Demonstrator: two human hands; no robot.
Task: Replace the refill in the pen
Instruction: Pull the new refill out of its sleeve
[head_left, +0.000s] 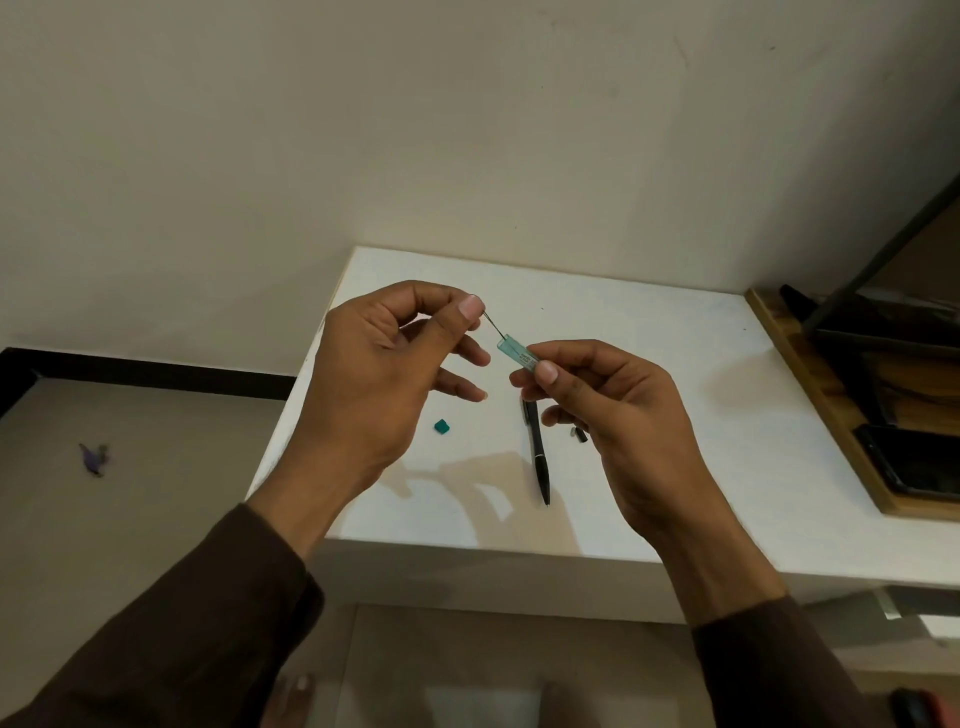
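My right hand (613, 410) holds a small green transparent refill case (517, 355) above the white table (649, 374). My left hand (384, 374) pinches a thin dark refill lead (493, 325) between thumb and forefinger; its lower end is inside the open top of the case. A black pen (537, 452) lies on the table under my hands, tip toward me. A small green cap (441, 426) lies to the left of the pen. A small dark pen part (579, 435) lies by my right hand, partly hidden.
A wooden tray (826, 410) at the table's right edge holds a dark phone (914, 467) and a dark stand. The table stands in a wall corner. The floor lies at the left, with a small purple scrap (93, 460) on it.
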